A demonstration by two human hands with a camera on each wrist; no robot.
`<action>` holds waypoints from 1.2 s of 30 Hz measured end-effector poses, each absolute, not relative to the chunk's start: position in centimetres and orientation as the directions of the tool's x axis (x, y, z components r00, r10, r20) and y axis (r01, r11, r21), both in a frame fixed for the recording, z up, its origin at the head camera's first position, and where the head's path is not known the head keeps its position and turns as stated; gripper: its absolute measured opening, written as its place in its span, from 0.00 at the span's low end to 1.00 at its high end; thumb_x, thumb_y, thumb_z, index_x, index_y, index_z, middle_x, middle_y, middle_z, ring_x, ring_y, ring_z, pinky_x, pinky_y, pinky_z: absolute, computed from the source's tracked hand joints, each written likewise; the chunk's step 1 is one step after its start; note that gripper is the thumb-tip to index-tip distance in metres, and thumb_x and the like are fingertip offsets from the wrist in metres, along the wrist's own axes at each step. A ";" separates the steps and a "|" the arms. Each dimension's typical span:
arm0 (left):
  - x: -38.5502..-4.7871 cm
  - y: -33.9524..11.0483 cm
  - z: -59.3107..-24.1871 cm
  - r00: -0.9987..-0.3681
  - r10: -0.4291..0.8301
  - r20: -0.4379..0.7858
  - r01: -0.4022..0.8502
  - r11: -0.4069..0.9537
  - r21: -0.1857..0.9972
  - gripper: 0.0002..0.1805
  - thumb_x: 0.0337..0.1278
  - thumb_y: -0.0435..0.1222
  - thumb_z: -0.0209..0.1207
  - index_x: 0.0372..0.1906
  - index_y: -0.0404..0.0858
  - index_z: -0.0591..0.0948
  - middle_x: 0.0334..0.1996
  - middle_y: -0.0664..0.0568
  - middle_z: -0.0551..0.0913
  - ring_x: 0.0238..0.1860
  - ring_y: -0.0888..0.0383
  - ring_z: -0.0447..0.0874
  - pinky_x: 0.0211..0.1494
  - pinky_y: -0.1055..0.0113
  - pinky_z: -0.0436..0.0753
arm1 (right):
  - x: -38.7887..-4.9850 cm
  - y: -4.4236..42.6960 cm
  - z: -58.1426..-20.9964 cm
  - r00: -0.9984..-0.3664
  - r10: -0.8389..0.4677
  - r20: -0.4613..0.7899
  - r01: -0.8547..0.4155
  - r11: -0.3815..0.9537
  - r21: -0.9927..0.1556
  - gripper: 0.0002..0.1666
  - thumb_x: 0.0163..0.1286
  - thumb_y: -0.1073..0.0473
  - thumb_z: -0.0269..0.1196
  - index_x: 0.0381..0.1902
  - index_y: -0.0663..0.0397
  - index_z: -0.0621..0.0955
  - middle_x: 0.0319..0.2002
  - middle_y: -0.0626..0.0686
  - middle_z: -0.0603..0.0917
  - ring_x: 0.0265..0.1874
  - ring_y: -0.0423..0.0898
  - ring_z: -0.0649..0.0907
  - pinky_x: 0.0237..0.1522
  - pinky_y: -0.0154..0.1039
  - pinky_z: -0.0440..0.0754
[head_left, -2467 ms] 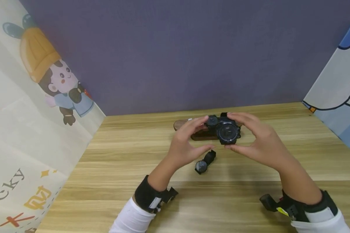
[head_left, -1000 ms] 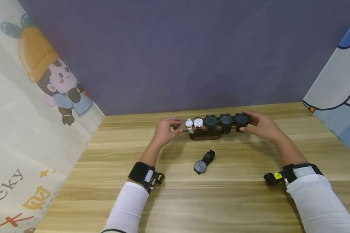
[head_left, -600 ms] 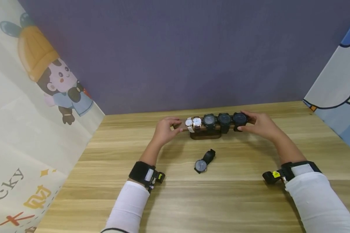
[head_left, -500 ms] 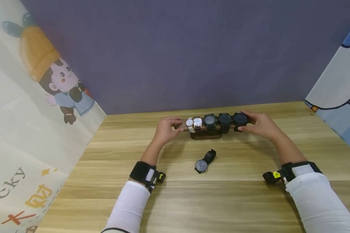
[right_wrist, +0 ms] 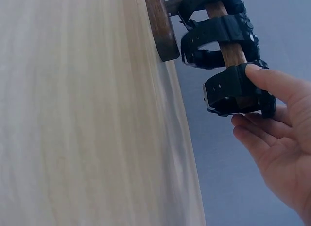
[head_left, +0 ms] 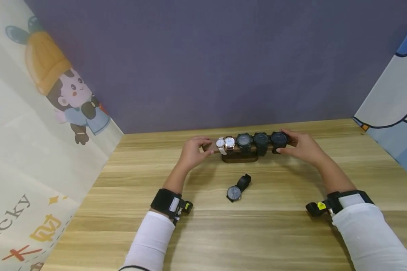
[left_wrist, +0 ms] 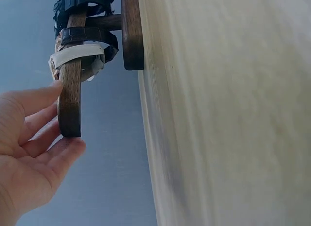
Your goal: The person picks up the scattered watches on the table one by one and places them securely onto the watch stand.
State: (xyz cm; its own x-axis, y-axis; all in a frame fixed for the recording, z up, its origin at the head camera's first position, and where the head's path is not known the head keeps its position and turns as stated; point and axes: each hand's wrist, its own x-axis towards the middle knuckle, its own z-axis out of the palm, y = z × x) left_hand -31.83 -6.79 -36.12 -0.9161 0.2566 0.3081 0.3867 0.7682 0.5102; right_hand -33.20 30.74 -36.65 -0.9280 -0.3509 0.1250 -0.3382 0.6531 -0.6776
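A dark wooden watch stand (head_left: 239,158) at the back of the table bears several watches on its bar (left_wrist: 72,102). From the left come a watch with a white strap (head_left: 221,145), one with a white dial and dark strap (head_left: 230,143), then black chunky watches (head_left: 245,140). My left hand (head_left: 191,153) grips the bar's bare left end between thumb and fingers. My right hand (head_left: 304,149) pinches the rightmost black watch (right_wrist: 228,87), which is looped round the bar near its right end. A loose watch with a grey dial and black strap (head_left: 234,193) lies in front.
The wood-grain table (head_left: 257,233) ends at a dark blue-grey panel (head_left: 224,67) close behind the stand. Light printed panels flank it, with a cartoon figure (head_left: 75,90) on the left one.
Both hands were round a black watch before the stand; the left has since moved to the bar's left end, the right to the rightmost watch. That watch has shifted slightly left along the bar.
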 end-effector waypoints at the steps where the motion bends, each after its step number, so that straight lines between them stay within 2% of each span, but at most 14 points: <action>1: -31.8 -6.7 -36.0 -0.915 0.259 0.310 0.389 0.770 0.506 0.21 0.56 0.40 0.69 0.53 0.37 0.84 0.57 0.47 0.80 0.58 0.50 0.77 0.60 0.61 0.78 | -33.2 30.7 -36.7 -0.928 -0.350 0.127 -0.339 0.652 -0.678 0.52 0.63 0.47 0.69 0.76 0.60 0.57 0.68 0.73 0.62 0.62 0.70 0.69 0.60 0.64 0.71; 5: -32.1 -5.9 -35.7 -0.895 0.317 0.312 0.436 0.764 0.476 0.29 0.55 0.45 0.69 0.61 0.38 0.79 0.61 0.46 0.78 0.62 0.49 0.73 0.65 0.58 0.73 | -32.9 30.6 -36.7 -0.929 -0.347 0.130 -0.338 0.650 -0.680 0.53 0.63 0.46 0.69 0.76 0.59 0.55 0.69 0.73 0.60 0.62 0.71 0.68 0.60 0.64 0.71; 8: -32.6 -5.1 -35.7 -0.883 0.382 0.272 0.467 0.763 0.447 0.36 0.54 0.48 0.69 0.67 0.40 0.74 0.66 0.47 0.72 0.67 0.49 0.68 0.69 0.58 0.69 | -32.8 30.6 -36.7 -0.931 -0.341 0.126 -0.329 0.641 -0.693 0.54 0.64 0.47 0.69 0.76 0.60 0.54 0.70 0.73 0.59 0.63 0.71 0.68 0.60 0.64 0.70; 11: -33.1 -4.5 -35.9 -0.878 0.420 0.228 0.478 0.779 0.406 0.40 0.53 0.49 0.70 0.69 0.41 0.70 0.68 0.48 0.71 0.68 0.50 0.67 0.70 0.59 0.67 | -32.7 30.6 -36.9 -0.937 -0.332 0.114 -0.310 0.633 -0.710 0.55 0.63 0.46 0.69 0.77 0.59 0.53 0.71 0.72 0.57 0.63 0.70 0.68 0.61 0.64 0.69; 19: -33.7 -4.2 -36.3 -0.871 0.425 0.247 0.490 0.786 0.377 0.37 0.51 0.45 0.72 0.66 0.36 0.74 0.62 0.44 0.76 0.63 0.48 0.73 0.67 0.58 0.71 | -32.5 30.5 -37.1 -0.942 -0.321 0.101 -0.293 0.633 -0.717 0.57 0.63 0.44 0.69 0.78 0.55 0.50 0.73 0.70 0.54 0.64 0.71 0.67 0.61 0.65 0.69; 26: -34.0 -4.4 -36.1 -0.879 0.402 0.258 0.476 0.781 0.404 0.34 0.46 0.42 0.74 0.60 0.37 0.78 0.56 0.45 0.79 0.55 0.50 0.78 0.57 0.60 0.79 | -32.4 30.3 -36.9 -0.938 -0.332 0.101 -0.300 0.631 -0.715 0.54 0.65 0.49 0.68 0.78 0.56 0.49 0.73 0.70 0.53 0.65 0.71 0.65 0.62 0.65 0.68; 33: -34.3 -4.4 -35.9 -0.872 0.442 0.209 0.489 0.810 0.325 0.41 0.48 0.46 0.74 0.68 0.40 0.72 0.64 0.46 0.74 0.65 0.49 0.71 0.67 0.58 0.72 | -32.2 30.3 -36.8 -0.938 -0.329 0.105 -0.302 0.633 -0.712 0.53 0.66 0.51 0.67 0.78 0.56 0.49 0.73 0.70 0.53 0.65 0.71 0.65 0.62 0.66 0.67; 36: -34.2 -4.4 -35.9 -0.872 0.442 0.210 0.488 0.814 0.315 0.38 0.47 0.45 0.74 0.66 0.41 0.75 0.62 0.47 0.77 0.62 0.50 0.74 0.65 0.59 0.74 | -32.2 30.3 -36.9 -0.936 -0.331 0.117 -0.313 0.633 -0.708 0.52 0.67 0.51 0.67 0.78 0.56 0.50 0.73 0.70 0.53 0.64 0.71 0.66 0.61 0.66 0.67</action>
State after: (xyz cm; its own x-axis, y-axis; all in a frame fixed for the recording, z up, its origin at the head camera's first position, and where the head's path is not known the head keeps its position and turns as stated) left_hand -34.24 -4.42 -35.87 -0.8722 0.4417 0.2102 0.4882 0.8137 0.3155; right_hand -32.25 30.35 -36.93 -0.9363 -0.3310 0.1174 -0.3127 0.6333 -0.7079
